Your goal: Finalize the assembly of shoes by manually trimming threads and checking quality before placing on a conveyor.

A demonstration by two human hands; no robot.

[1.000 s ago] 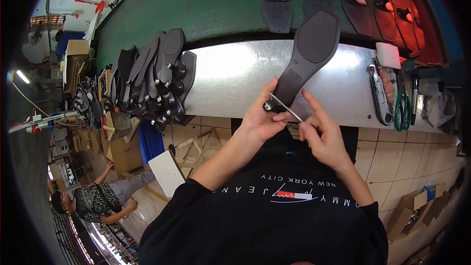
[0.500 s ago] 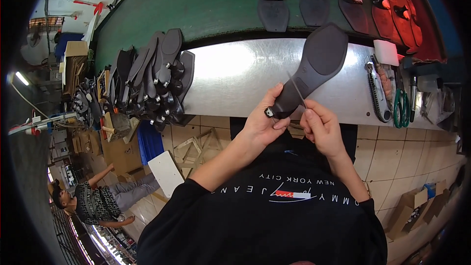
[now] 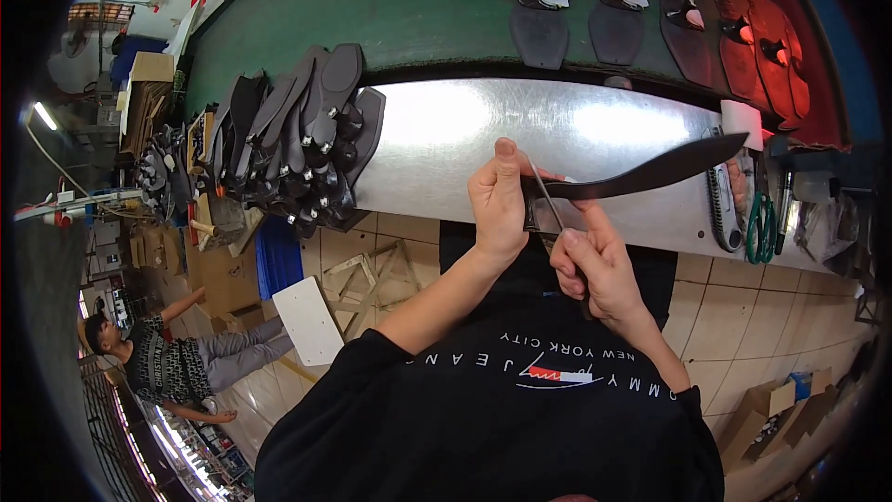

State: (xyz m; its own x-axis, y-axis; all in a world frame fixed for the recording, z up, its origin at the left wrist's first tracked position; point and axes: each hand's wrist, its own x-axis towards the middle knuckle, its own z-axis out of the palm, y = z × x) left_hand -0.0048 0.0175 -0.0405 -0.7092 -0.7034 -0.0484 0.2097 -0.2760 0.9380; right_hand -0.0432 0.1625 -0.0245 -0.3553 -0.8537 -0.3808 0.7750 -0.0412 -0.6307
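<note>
A black sandal [image 3: 650, 175] is turned nearly edge-on in front of me, its toe pointing right. My left hand [image 3: 500, 209] grips its heel end, thumb up. In my right hand [image 3: 599, 265] is a thin grey metal tool [image 3: 546, 195], slanting up to the left across the heel end. The fingers partly hide the tool's lower end, and I cannot tell its kind or whether it touches the sandal. Left of my hands, a heap of black sandals [image 3: 297, 112] lies on the metal bench [image 3: 427, 167].
Beyond the bench runs a green belt [image 3: 400, 14] carrying several sandals [image 3: 541, 35], the right ones under red light. A utility knife [image 3: 723, 214], green-handled scissors [image 3: 762, 228] and a white block [image 3: 741, 121] lie at the right. Another person [image 3: 172, 358] stands far left.
The sandal has tipped from sole-facing to edge-on, and its toe has swung down to the right. My left hand has turned thumb-up; my right hand has moved slightly lower.
</note>
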